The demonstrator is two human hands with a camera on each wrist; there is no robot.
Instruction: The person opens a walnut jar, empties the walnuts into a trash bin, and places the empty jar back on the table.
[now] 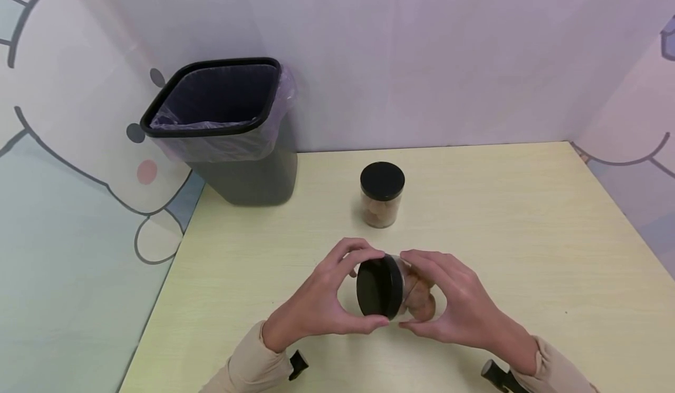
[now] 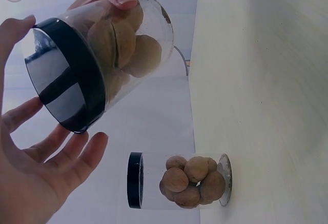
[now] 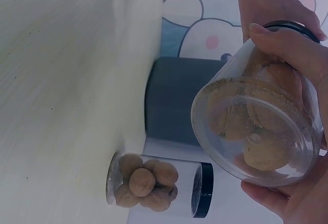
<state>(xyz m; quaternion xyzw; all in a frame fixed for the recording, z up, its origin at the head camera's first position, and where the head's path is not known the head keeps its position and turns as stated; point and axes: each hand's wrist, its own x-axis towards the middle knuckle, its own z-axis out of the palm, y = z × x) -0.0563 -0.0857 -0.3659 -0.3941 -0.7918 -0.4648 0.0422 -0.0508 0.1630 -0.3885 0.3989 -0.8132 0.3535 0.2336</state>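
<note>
Between both hands a clear jar (image 2: 138, 75) with a black lid (image 1: 379, 286) is held tilted on its side above the table. Round brown nuts, walnut-like, lie inside it. My left hand (image 1: 332, 293) grips the lid's rim with thumb and fingers. Around the clear body curls my right hand (image 1: 456, 299), its thumb below and fingers above. The lid sits on the jar, and its base (image 3: 256, 131) faces the right wrist view. A second jar (image 1: 381, 197), also black-lidded and holding similar nuts, stands upright on the table beyond the hands.
A grey bin (image 1: 242, 176) with a black rim and a plastic liner stands at the table's back left. Behind the pale wooden table (image 1: 501, 205) rises a plain wall (image 1: 422, 59). Cartoon-printed walls flank both sides.
</note>
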